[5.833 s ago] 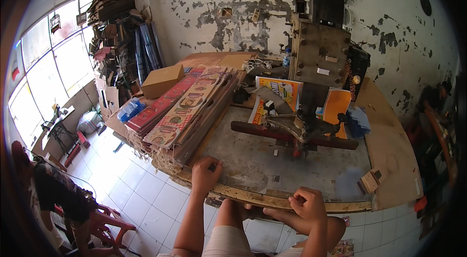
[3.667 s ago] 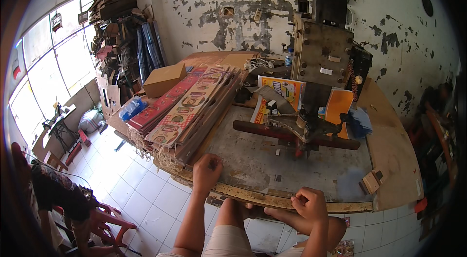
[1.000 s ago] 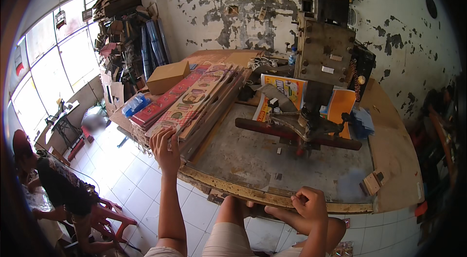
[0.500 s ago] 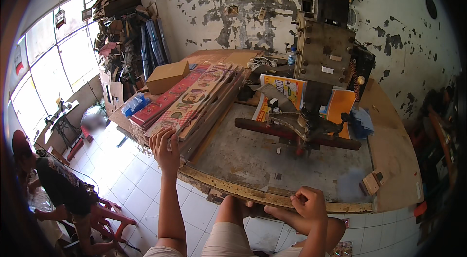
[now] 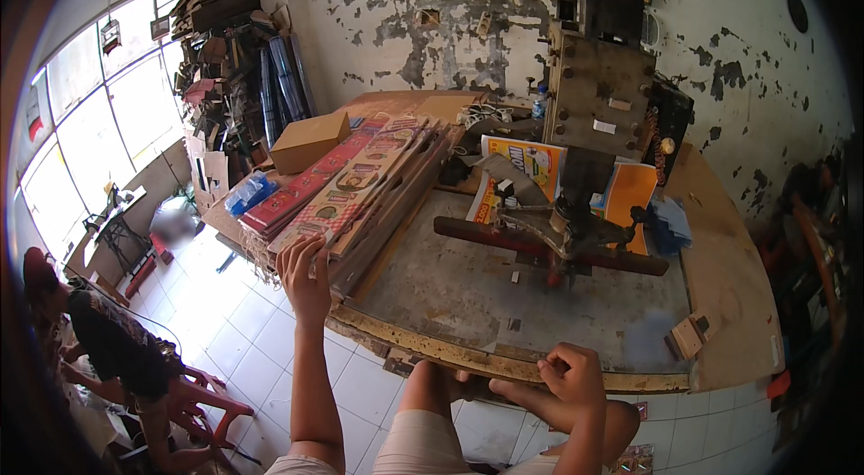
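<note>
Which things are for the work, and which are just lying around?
For the work, it seems:
strips, with the left hand at their near end
machine, perhaps; no hand on it

Just lying around, probably:
box
bottle
wood block

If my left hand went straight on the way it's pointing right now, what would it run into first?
Most likely the near end of the patterned strips. The fingertips of your left hand appear right at that end, though the picture doesn't settle whether they touch it.
</note>
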Tool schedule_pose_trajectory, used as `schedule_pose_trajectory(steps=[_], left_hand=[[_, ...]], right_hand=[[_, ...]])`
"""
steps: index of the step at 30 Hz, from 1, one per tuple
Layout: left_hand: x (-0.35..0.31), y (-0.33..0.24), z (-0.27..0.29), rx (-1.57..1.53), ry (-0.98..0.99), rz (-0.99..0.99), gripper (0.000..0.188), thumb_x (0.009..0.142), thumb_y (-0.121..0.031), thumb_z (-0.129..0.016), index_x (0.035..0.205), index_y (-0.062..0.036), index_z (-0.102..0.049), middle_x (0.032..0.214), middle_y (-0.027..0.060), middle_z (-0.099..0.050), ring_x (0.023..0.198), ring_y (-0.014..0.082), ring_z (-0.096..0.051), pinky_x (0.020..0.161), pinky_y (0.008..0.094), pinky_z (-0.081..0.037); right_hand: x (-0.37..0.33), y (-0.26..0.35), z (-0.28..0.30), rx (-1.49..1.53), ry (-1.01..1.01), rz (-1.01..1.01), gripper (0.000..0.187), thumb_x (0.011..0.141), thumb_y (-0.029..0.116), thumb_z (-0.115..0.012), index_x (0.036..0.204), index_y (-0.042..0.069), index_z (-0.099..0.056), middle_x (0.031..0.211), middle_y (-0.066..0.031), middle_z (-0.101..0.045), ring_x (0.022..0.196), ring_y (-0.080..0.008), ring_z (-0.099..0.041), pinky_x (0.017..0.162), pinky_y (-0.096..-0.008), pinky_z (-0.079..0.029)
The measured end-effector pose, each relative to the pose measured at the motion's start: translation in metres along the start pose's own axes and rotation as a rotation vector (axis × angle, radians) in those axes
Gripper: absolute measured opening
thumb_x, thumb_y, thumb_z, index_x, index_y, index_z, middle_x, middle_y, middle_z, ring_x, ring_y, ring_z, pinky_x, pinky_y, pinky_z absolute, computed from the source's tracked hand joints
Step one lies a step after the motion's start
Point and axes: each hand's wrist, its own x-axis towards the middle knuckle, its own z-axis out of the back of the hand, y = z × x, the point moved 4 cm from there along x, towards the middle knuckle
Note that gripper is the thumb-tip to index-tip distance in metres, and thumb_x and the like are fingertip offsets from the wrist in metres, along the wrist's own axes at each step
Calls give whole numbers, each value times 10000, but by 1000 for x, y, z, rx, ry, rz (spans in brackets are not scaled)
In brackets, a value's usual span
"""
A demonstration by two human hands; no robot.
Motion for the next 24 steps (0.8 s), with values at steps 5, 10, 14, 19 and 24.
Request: schedule_pose_trajectory(steps=[5, 10, 14, 19, 24], left_hand=[[2, 2, 6, -1, 30, -23, 190, 1008, -149, -803, 1180, -68, -817, 1256, 89, -819, 1286, 333, -703, 1152, 472, -469], [7, 0, 13, -16, 105, -31, 231, 982, -156, -831, 1200, -81, -822, 1273, 68, -826, 1294, 302, -712, 1139, 456, -473], [11, 0, 16, -2, 132, -64, 250, 966, -156, -844, 1206, -88, -824, 1260, 52, -834, 1275, 283, -724, 1126, 441, -480], [17, -7, 22, 19, 170, -113, 266, 953, -140, -856, 1211, -87, -823, 1238, 51, -841, 1253, 272, -738, 1093, 428, -504], [17, -4, 26, 10, 199, -109, 300, 942, -108, -861, 1238, -85, -822, 1270, 70, -834, 1262, 283, -739, 1081, 426, -531]], right_hand=[[0, 3, 0, 11, -2, 13, 190, 861, 116, -853, 797, 43, -690, 692, -87, -680, 560, -191, -648, 562, -337, -501], [0, 6, 2, 7, -13, 24, 191, 865, 121, -856, 804, 42, -694, 696, -90, -682, 563, -199, -652, 566, -339, -505], [0, 6, 3, 27, -4, 11, 185, 871, 110, -853, 819, 18, -701, 702, -97, -677, 579, -184, -624, 573, -339, -491], [0, 16, 7, 18, 19, -56, 164, 869, 131, -860, 831, 30, -737, 733, -97, -718, 625, -214, -687, 619, -355, -554], [1, 27, 10, 21, 49, -111, 160, 882, 140, -854, 833, 28, -751, 751, -97, -742, 645, -201, -708, 637, -352, -574]])
